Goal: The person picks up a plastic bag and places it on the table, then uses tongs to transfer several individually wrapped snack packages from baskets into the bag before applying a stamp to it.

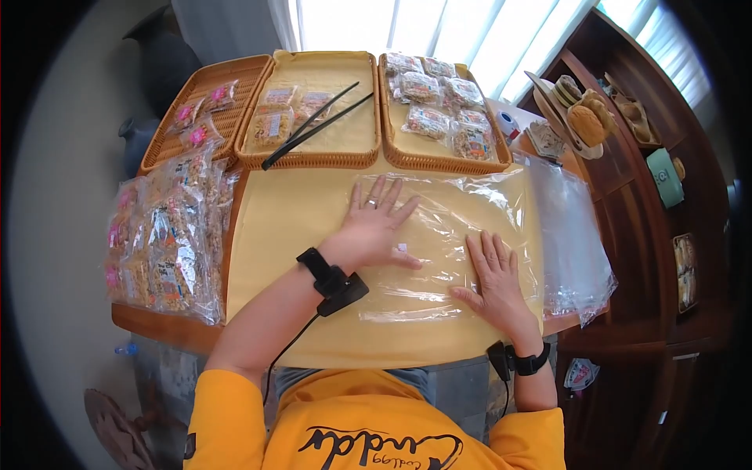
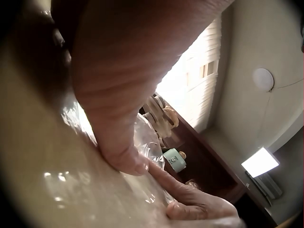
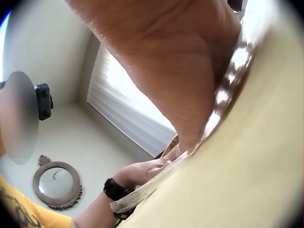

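A large clear plastic bag [image 1: 442, 207] lies spread flat on the yellow tablecloth [image 1: 290, 235], with shiny creases along its edges. On its left part rests my left hand [image 1: 368, 231], palm down with fingers spread and a ring on one finger. My right hand [image 1: 497, 286] rests flat on the bag's right part, its fingers pointing away from me. A small pale square [image 1: 402, 247] shows near the left thumb. In the left wrist view, the left thumb [image 2: 123, 152] touches the film, with the right hand [image 2: 199, 204] beyond it.
Along the back stand a left wicker basket [image 1: 171, 150], a middle basket [image 1: 313, 159] and a right basket [image 1: 450, 163], all holding snack packets. Black tongs [image 1: 313, 129] lie across the middle one. Bagged snacks [image 1: 164, 243] pile up at left; clear bags [image 1: 576, 243] lie at right.
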Available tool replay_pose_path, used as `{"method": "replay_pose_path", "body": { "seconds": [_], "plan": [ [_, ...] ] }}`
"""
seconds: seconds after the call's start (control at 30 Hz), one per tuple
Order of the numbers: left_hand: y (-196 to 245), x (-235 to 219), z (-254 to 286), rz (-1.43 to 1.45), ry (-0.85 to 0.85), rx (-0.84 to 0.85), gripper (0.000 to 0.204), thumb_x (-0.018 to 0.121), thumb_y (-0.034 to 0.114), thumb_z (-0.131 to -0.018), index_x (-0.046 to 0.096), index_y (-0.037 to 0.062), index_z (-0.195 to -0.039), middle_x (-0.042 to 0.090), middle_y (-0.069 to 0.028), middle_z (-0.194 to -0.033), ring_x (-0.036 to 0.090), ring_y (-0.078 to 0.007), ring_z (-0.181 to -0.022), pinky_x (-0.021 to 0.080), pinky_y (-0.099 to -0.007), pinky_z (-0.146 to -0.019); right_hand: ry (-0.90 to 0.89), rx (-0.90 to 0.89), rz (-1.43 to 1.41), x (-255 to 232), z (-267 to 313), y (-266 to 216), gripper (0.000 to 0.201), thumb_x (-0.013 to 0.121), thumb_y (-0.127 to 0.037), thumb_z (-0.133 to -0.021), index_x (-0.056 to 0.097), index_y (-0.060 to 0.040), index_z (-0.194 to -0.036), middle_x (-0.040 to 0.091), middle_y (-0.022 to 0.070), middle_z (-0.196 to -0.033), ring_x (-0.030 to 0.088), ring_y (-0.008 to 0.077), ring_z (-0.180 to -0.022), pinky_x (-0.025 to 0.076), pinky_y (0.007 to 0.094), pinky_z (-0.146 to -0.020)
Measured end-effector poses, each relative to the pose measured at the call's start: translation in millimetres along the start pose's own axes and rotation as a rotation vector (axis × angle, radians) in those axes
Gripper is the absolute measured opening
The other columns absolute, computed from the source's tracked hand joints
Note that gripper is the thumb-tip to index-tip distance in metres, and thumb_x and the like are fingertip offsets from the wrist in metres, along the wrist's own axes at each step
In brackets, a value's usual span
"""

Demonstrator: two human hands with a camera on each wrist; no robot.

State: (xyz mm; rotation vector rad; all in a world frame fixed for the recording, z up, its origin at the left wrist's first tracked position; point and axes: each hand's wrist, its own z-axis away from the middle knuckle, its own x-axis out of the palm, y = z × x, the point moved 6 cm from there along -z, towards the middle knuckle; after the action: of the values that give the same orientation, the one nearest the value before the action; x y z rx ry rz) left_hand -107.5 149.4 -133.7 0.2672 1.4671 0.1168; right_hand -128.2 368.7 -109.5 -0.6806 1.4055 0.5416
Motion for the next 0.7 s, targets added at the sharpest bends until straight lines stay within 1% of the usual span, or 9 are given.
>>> {"method": "replay_pose_path", "body": {
  "seconds": [0.17,0.27,0.37,0.47,0.53,0.57,0.63,0.67,0.7],
  "plan": [
    [-4,-3,7,0.001,-0.019,-0.036,0.121,0.065,0.081,-0.061,0.02,0.0202,-0.154,0.007,-0.0198,-0.16,-0.001,-0.04,-0.148,-0.002,-0.0616,-0.114,0.02,0.086,0.0,6,20,30,0.086,0.055,-0.062,-0.086,0.028,-0.0108,-0.151,0.024,0.0212,-0.155,0.014,0.0385,-0.146,0.012,0.0587,-0.115],
    [-4,-4,11,0.005,-0.019,-0.041,0.122,0.067,0.08,-0.06,0.02,0.0197,-0.154,0.006,-0.021,-0.16,-0.001,-0.041,-0.147,-0.001,-0.0624,-0.114,0.024,0.128,-0.081,-4,21,39,0.081,0.057,-0.056,-0.088,0.03,-0.0099,-0.15,0.025,0.0214,-0.155,0.016,0.0391,-0.145,0.015,0.0566,-0.115],
    [-1,-3,27,-0.015,-0.024,-0.043,0.123,0.069,0.079,-0.058,0.02,0.019,-0.154,0.007,-0.0227,-0.159,0.0,-0.0429,-0.147,0.0,-0.0633,-0.114,0.07,0.105,-0.16,-21,13,48,0.076,0.059,-0.049,-0.09,0.032,-0.0095,-0.149,0.027,0.0215,-0.154,0.019,0.0391,-0.145,0.02,0.0533,-0.114],
    [8,-2,53,-0.044,-0.047,-0.035,0.125,0.07,0.078,-0.056,0.02,0.0184,-0.154,0.008,-0.0241,-0.158,0.001,-0.045,-0.146,0.001,-0.0644,-0.113,0.123,0.046,-0.083,-48,2,43,0.073,0.061,-0.046,-0.09,0.034,-0.0089,-0.147,0.028,0.0214,-0.153,0.022,0.0387,-0.144,0.024,0.0508,-0.113],
    [12,-6,69,0.007,-0.051,-0.063,0.126,0.072,0.076,-0.055,0.019,0.0186,-0.154,0.008,-0.024,-0.158,0.001,-0.0451,-0.146,0.002,-0.0646,-0.113,0.007,-0.068,0.109,-55,-9,27,0.075,0.056,-0.049,-0.092,0.03,-0.009,-0.149,0.027,0.0224,-0.153,0.02,0.0388,-0.144,0.024,0.0454,-0.115],
    [16,-11,72,0.028,0.035,-0.043,0.126,0.074,0.074,-0.055,0.019,0.0186,-0.154,0.008,-0.0233,-0.158,0.002,-0.0451,-0.146,0.002,-0.0643,-0.113,0.01,-0.066,0.108,-55,-15,26,0.075,0.056,-0.049,-0.092,0.03,-0.009,-0.149,0.027,0.0224,-0.153,0.02,0.0388,-0.144,0.024,0.0454,-0.115],
    [18,-13,66,0.019,0.107,-0.001,0.125,0.073,0.075,-0.056,0.02,0.0185,-0.154,0.009,-0.0229,-0.158,0.002,-0.0446,-0.146,0.002,-0.0639,-0.113,-0.08,-0.141,0.138,-44,-26,20,0.08,0.054,-0.055,-0.091,0.026,-0.0098,-0.151,0.025,0.0219,-0.154,0.018,0.0378,-0.145,0.024,0.0476,-0.115],
    [19,-16,62,0.01,0.182,0.039,0.124,0.071,0.077,-0.056,0.02,0.0184,-0.154,0.009,-0.0225,-0.158,0.002,-0.0442,-0.146,0.002,-0.0635,-0.114,-0.079,-0.143,0.142,-41,-33,20,0.08,0.054,-0.055,-0.091,0.026,-0.0098,-0.151,0.025,0.0219,-0.154,0.018,0.0378,-0.145,0.024,0.0476,-0.115],
    [15,-13,57,0.012,0.188,0.036,0.124,0.071,0.077,-0.056,0.02,0.0184,-0.154,0.009,-0.0225,-0.158,0.002,-0.0442,-0.146,0.002,-0.0635,-0.114,-0.141,-0.114,0.128,-32,-41,22,0.084,0.053,-0.059,-0.09,0.024,-0.0107,-0.152,0.023,0.0204,-0.156,0.016,0.0368,-0.146,0.021,0.0506,-0.116]
  ]
}}
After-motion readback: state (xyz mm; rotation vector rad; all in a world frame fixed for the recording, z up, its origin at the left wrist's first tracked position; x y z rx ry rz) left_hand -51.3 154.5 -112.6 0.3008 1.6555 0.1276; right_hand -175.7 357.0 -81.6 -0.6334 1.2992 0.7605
